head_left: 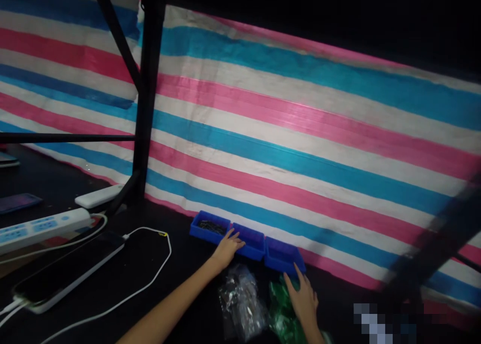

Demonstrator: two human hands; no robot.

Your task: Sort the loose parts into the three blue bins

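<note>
Three small blue plastic bins stand in a row against the striped sheet. The left bin (199, 232) holds a heap of small dark pieces; the middle bin (251, 243) and right bin (283, 256) show no contents. My left hand (226, 248) rests with fingers apart at the rims where the left and middle bins meet. At the front right corner of the right bin, my right hand (303, 295) stretches out its fingers, with no object visible in them. Clear plastic bags (242, 301) lie between my arms, and a green plastic bag (280, 306) is partly behind my right hand.
A striped sheet (300, 133) and a black metal post (145, 113) bound the back. On the left lie a power strip (45, 226), a large phone-like device (71, 269) with white cables (165, 264), a white slim box (98, 196) and a phone (18, 202).
</note>
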